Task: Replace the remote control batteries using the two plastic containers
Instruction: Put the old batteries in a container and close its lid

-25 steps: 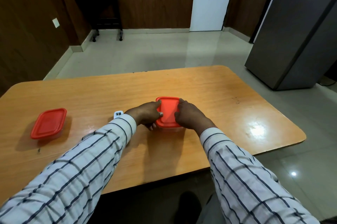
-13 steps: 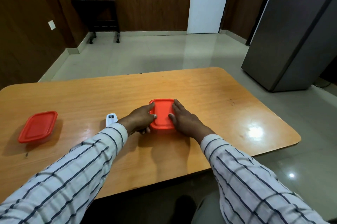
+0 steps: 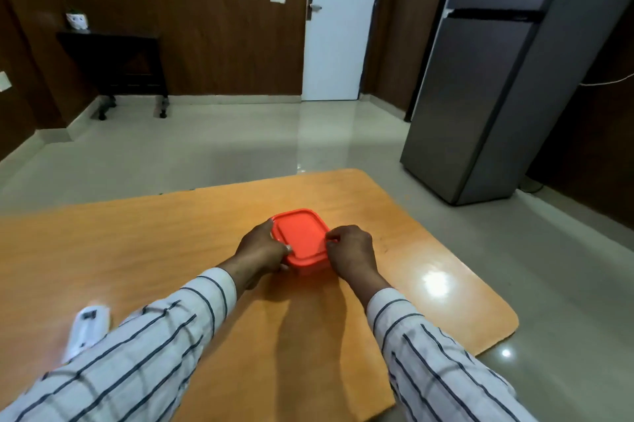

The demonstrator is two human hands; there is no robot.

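Gripping the red-lidded plastic container (image 3: pixel 302 238) from both sides, the left hand (image 3: pixel 260 250) curls round its left wall, thumb on the lid, and the right hand (image 3: pixel 350 251) pinches the lid's right rim with curled fingers. The container sits toward the wooden table's (image 3: pixel 137 233) far right corner; a white remote control (image 3: pixel 87 325) lies by the near edge.

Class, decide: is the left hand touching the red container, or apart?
Touching. The head view shows the left hand gripping the red container at its left edge, thumb on the lid.
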